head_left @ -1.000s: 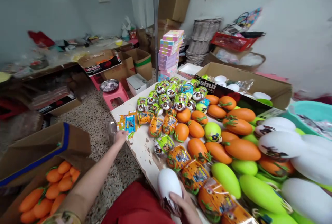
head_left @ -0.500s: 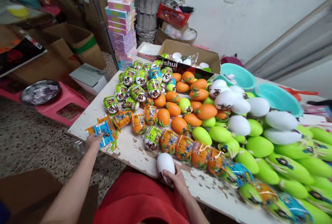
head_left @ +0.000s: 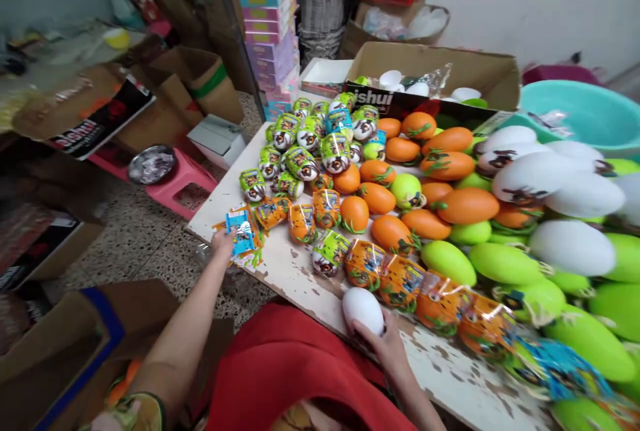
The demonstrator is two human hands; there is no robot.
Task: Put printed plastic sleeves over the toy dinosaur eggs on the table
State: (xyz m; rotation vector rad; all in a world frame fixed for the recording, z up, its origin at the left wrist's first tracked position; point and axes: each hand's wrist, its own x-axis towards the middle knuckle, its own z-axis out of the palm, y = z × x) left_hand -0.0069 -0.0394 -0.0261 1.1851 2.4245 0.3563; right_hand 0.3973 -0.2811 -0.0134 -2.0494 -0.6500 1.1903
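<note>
My right hand (head_left: pixel 383 338) is closed around a white toy egg (head_left: pixel 362 310) at the table's front edge. At the table's left corner my left hand (head_left: pixel 223 243) pinches the edge of a blue printed wrapper (head_left: pixel 241 230), which lies on a pile of orange and green wrappers (head_left: pixel 250 259). Partly hidden by the hand, the fingertips look pressed together there. Beyond the egg runs a row of wrapped eggs: a green-sleeved one (head_left: pixel 330 253) and several orange ones (head_left: pixel 363 263). Farther back, green-sleeved eggs (head_left: pixel 301 163) are heaped together.
Bare orange eggs (head_left: pixel 393 234), lime eggs (head_left: pixel 505 262) and white eggs (head_left: pixel 573 248) cover the table's right side. Behind them stand an open carton (head_left: pixel 435 61) and a turquoise basin (head_left: pixel 585 111). Stacked boxes (head_left: pixel 270 51) rise at the back; a pink stool (head_left: pixel 187 181) stands left.
The camera view has swung left and down, so the table appears farther right. Both hands keep their places, the left at the blue wrapper and the right around the white egg.
</note>
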